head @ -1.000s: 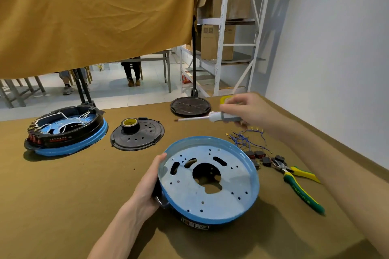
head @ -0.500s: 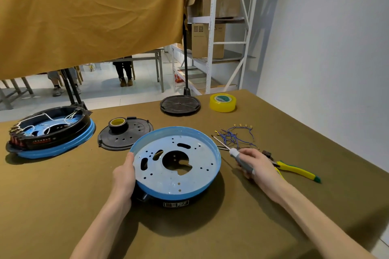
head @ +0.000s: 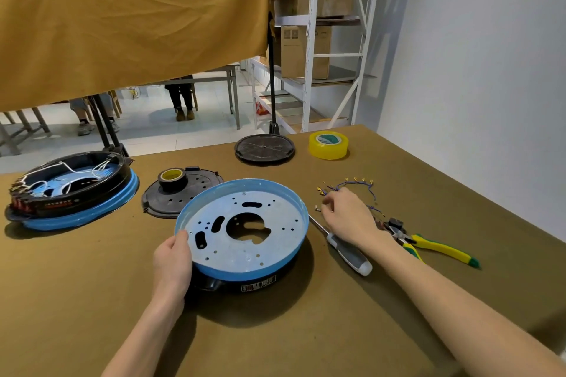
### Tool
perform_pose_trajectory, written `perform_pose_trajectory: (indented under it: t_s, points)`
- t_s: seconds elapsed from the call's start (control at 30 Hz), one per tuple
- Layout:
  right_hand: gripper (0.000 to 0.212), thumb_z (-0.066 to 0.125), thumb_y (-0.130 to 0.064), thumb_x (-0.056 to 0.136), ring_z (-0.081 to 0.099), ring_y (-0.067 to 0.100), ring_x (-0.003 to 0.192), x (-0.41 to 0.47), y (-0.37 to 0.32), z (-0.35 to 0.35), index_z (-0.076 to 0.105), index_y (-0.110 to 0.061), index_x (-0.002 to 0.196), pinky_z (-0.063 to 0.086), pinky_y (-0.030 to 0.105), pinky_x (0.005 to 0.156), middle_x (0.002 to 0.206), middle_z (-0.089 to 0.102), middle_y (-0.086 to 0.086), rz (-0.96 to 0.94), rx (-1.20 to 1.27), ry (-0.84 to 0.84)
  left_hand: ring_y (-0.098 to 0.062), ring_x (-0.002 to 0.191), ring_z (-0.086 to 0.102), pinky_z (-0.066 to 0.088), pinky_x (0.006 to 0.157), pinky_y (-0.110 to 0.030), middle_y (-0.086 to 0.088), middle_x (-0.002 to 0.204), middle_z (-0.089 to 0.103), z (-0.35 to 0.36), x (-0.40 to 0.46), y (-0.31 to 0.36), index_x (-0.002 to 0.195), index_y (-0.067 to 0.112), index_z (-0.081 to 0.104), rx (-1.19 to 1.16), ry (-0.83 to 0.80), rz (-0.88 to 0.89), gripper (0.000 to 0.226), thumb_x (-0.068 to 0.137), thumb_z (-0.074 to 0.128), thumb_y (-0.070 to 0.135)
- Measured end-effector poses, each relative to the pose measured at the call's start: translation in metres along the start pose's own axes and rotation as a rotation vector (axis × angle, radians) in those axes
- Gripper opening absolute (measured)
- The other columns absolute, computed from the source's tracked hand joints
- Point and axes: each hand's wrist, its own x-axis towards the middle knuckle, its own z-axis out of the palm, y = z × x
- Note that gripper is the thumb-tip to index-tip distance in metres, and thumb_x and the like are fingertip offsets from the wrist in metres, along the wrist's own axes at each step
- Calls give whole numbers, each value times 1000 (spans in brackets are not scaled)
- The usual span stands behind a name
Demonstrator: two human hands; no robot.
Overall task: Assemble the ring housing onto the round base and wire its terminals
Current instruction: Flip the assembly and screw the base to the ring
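Olive-brown cloth covers the worktable (head: pixel 92 300), where the round blue-rimmed metal base plate (head: pixel 245 229) sits tilted atop a black plastic ring housing (head: pixel 232 283) near the front edge, with a grey-handled screwdriver (head: pixel 346 248) lying just to its right. The left hand (head: pixel 173 266) grips the plate's near-left rim, thumb curled over the edge, while the right hand (head: pixel 349 217) hovers with loosely curled fingers over small brass terminals (head: pixel 318 208) beside the blue wires (head: pixel 352 188), whether pinching one I cannot tell. Stiff, light and thin-edged by the look of it, the plate seems best held at its rim.
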Motion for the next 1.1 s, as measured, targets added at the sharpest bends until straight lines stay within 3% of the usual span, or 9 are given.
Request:
perform_pose_trajectory:
  t_s: [0.07, 0.17, 0.37, 0.5, 0.6, 0.77, 0.9, 1.0, 1.1]
  points:
    - [29, 56, -30, 101, 63, 32, 95, 19, -9, 6, 73, -7, 95, 46, 34, 71, 101, 62, 12, 17, -86, -28, -17, 74, 62, 43, 56, -31, -8, 82, 67, 0, -3, -3, 92, 18, 61, 2, -24, 30, 33, 109, 41, 37]
    - [38, 62, -25, 96, 56, 32, 79, 32, -15, 18, 48, -13, 63, 43, 35, 64, 76, 50, 8, 34, -217, -50, -16, 75, 67, 45, 54, -28, -6, 84, 71, 0, -6, -7, 97, 14, 64, 6, -48, 82, 35, 109, 41, 39]
    - [15, 62, -17, 97, 68, 27, 95, 34, -18, 18, 74, -10, 103, 58, 40, 80, 101, 74, 9, 47, -182, -5, -13, 92, 71, 55, 61, -27, -1, 98, 72, 4, -5, -11, 119, 19, 63, 23, -82, 182, 23, 108, 46, 32]
    - [13, 62, -11, 99, 65, 18, 90, 21, -33, 9, 72, -10, 107, 49, 29, 75, 99, 72, 4, 22, 193, 201, -8, 91, 71, 58, 59, -24, 5, 100, 72, 2, -3, -9, 118, 24, 63, 37, -84, 171, 22, 108, 48, 36]
    - [7, 61, -14, 101, 61, 11, 83, 1, -51, 2, 65, -15, 105, 50, 25, 72, 91, 66, -5, -104, 312, 322, -8, 78, 67, 49, 50, -18, 5, 90, 70, -3, -2, -3, 110, 20, 63, 173, -111, 111, 25, 106, 49, 40]
    - [6, 49, -23, 106, 61, 5, 85, -35, -76, 12, 53, -26, 102, 50, 25, 72, 89, 63, -11, -290, 413, 13, -6, 98, 59, 47, 65, -20, 10, 115, 63, -12, -11, 10, 135, 27, 52, 255, -288, 26, 37, 103, 53, 46]
    - [12, 45, -19, 108, 66, 7, 90, -41, -76, 11, 51, -27, 101, 54, 32, 82, 92, 69, -7, -231, 528, -24, -23, 121, 55, 53, 101, -42, -4, 145, 52, -15, -19, 20, 151, 29, 42, -87, -405, -119, 57, 100, 62, 41]
    - [13, 46, -17, 108, 68, 6, 92, -45, -69, 12, 52, -27, 102, 58, 35, 87, 93, 70, -6, -178, 589, -4, -27, 124, 62, 48, 111, -47, -11, 132, 66, -13, -24, 24, 133, 19, 59, -483, -434, -188, 56, 83, 79, 36]
    - [16, 49, -17, 107, 69, 6, 90, -48, -67, 15, 51, -29, 98, 59, 40, 89, 92, 70, -6, -70, 660, 118, -20, 114, 71, 51, 107, -40, -5, 119, 76, -4, -34, 24, 121, 23, 64, -506, -516, -113, 53, 77, 86, 43]
